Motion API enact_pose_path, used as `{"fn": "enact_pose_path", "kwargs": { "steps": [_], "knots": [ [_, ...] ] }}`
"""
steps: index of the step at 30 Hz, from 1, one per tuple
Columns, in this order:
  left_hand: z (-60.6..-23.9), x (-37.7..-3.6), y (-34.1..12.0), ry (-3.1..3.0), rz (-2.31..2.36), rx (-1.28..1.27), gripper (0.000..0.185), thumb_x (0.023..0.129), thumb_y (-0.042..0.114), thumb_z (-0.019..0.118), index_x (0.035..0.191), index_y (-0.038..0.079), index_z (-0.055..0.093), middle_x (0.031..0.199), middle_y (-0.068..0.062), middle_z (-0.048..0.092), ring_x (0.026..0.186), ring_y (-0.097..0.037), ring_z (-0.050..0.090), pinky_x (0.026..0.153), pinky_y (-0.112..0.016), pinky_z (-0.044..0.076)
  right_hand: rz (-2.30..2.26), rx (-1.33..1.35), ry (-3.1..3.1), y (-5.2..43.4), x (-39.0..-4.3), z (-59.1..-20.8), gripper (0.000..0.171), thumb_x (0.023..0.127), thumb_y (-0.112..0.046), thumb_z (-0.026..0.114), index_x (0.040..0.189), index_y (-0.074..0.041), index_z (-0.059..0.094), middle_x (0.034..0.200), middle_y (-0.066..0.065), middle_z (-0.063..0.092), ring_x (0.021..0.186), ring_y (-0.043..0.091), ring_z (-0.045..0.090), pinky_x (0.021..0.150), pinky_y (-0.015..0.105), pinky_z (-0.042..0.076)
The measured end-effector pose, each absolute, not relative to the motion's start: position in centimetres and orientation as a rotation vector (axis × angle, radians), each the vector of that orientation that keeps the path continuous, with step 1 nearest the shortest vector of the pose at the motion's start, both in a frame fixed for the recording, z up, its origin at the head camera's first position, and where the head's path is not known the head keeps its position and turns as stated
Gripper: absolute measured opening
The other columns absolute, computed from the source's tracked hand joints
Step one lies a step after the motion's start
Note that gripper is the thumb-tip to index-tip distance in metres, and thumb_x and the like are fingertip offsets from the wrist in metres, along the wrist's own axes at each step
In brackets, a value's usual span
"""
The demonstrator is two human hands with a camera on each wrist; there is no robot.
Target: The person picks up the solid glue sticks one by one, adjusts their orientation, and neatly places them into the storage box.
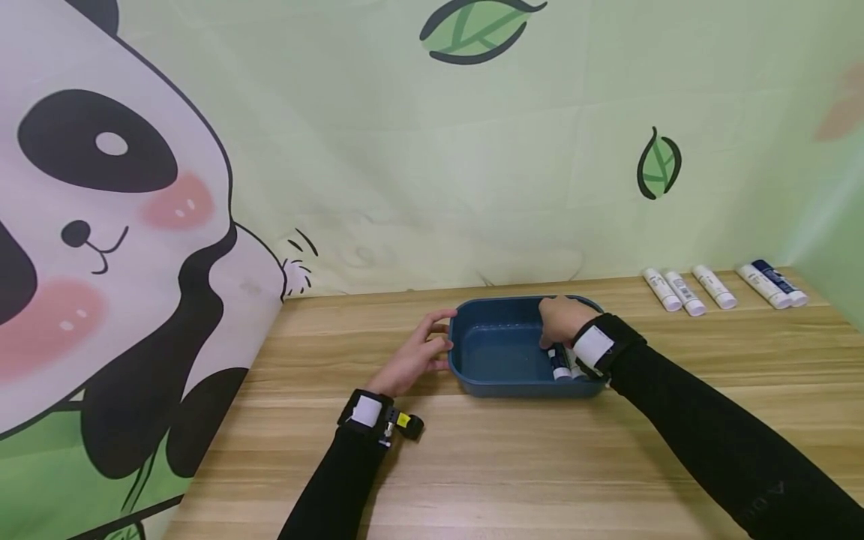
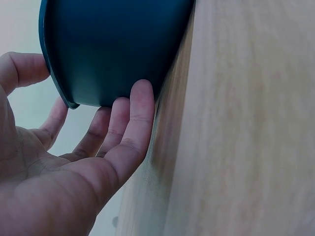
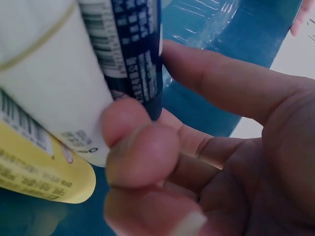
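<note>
At centre-left of the head view, the left hand (image 1: 415,352) rests relaxed fingers against the blue tub (image 1: 499,375)'s left wall. Right of it, the right hand (image 1: 562,321) pinches tubes (image 1: 559,364) inside the tub's right end, their long axes running toward the near rim.

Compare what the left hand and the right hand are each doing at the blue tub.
The left hand stays outside the blue tub, fingers against its end wall; the right hand reaches inside. The left hand holds nothing else; the right hand grips tubes. Both wear black sleeves and wrist straps.
</note>
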State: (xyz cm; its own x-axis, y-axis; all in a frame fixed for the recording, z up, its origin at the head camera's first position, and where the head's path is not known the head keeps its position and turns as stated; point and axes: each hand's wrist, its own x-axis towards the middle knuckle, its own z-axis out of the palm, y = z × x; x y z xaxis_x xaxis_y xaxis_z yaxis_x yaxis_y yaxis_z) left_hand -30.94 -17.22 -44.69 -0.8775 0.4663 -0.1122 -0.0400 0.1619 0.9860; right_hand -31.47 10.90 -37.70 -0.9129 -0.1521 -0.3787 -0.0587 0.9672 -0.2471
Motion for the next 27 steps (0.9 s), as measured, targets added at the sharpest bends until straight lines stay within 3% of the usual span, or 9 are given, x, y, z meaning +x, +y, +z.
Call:
{"fn": "enact_pose_path", "kwargs": {
  "steps": [14, 27],
  "knots": [
    [-44.73, -30.89, -17.18, 2.05, 1.774, 0.412, 0.061, 0.099, 0.008, 0.044, 0.157, 0.026, 0.036, 0.15, -0.017, 0.035, 0.114, -0.023, 0.051, 0.088, -0.031, 0.058, -0.302, -0.17, 2.707, 10.92, -31.52, -37.6, 0.038, 0.094, -0.016, 0.072, 0.12, 0.011, 0.065, 0.083, 0.012, 0.067, 0.057, 0.015, 0.06, 0.048, 0.021, 0.045],
    [-44.56, -30.72, -17.21, 2.051, 1.762, 0.424, 0.061, 0.1, 0.008, 0.044, 0.159, 0.025, 0.034, 0.15, -0.019, 0.034, 0.115, -0.024, 0.053, 0.091, -0.032, 0.058, -0.31, -0.19, 2.705, 10.92, -31.38, -37.47, 0.039, 0.095, -0.016, 0.071, 0.123, 0.011, 0.064, 0.077, 0.01, 0.066, 0.048, 0.011, 0.055, 0.045, 0.019, 0.042]
  ]
}}
